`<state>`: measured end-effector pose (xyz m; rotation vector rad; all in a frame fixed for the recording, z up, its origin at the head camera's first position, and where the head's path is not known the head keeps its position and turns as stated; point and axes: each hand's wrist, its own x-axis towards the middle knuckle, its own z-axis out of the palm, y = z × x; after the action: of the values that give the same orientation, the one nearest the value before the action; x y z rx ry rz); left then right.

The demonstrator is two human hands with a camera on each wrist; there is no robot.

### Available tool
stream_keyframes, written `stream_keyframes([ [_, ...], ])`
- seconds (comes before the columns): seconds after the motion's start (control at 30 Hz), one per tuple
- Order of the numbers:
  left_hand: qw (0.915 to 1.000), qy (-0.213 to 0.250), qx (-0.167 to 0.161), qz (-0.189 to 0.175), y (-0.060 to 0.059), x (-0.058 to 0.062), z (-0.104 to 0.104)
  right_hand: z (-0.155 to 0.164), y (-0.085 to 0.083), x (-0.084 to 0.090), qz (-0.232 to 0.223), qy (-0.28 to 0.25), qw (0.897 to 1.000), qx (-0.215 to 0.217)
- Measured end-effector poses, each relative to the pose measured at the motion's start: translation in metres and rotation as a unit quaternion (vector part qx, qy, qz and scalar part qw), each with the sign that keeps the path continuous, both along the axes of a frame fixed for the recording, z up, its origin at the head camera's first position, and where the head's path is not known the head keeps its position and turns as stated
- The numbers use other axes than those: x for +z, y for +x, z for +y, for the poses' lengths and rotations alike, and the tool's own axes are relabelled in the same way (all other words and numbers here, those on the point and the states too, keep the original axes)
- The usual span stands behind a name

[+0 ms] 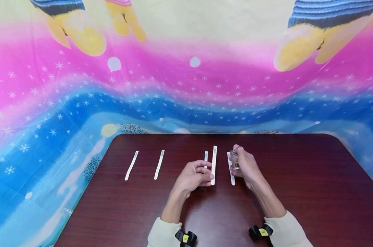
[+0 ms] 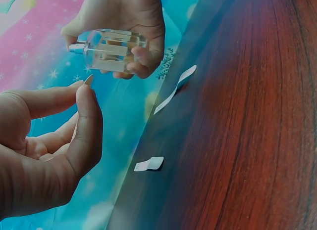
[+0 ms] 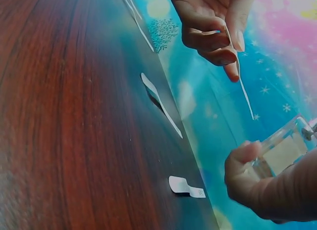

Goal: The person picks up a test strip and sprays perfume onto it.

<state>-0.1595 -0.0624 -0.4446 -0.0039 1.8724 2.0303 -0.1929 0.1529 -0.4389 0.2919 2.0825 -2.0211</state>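
My left hand (image 1: 192,176) pinches a white paper test strip (image 1: 214,168) near its rounded lower end, between thumb and fingers. The strip is raised above the table, its printed end pointing away from me. To the right, my right hand (image 1: 249,166) grips a clear glass perfume bottle (image 1: 235,161) with curled fingers. In the left wrist view one finger touches the bottle's silver spray top (image 2: 78,47), which points towards the left hand's side. In the right wrist view the held strip (image 3: 246,96) is apart from the bottle (image 3: 285,153).
Two white strips (image 1: 131,165) (image 1: 159,164) lie on the left of the dark red wooden table (image 1: 112,212). Another strip (image 1: 206,155) lies partly behind the left hand, and one more (image 1: 232,180) under the bottle. A patterned cloth (image 1: 174,82) hangs behind the table.
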Motion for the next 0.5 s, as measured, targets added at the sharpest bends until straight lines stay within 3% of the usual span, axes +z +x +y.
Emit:
stream_keyframes([
  [0.17,1.0000,-0.003,0.003,0.000,-0.001,-0.001,-0.002,0.002,0.002,0.004,0.003,-0.026,0.999,0.021],
  [0.5,0.9999,-0.005,0.013,0.006,-0.004,-0.003,-0.011,0.007,0.005,0.007,0.015,-0.049,0.998,0.024],
])
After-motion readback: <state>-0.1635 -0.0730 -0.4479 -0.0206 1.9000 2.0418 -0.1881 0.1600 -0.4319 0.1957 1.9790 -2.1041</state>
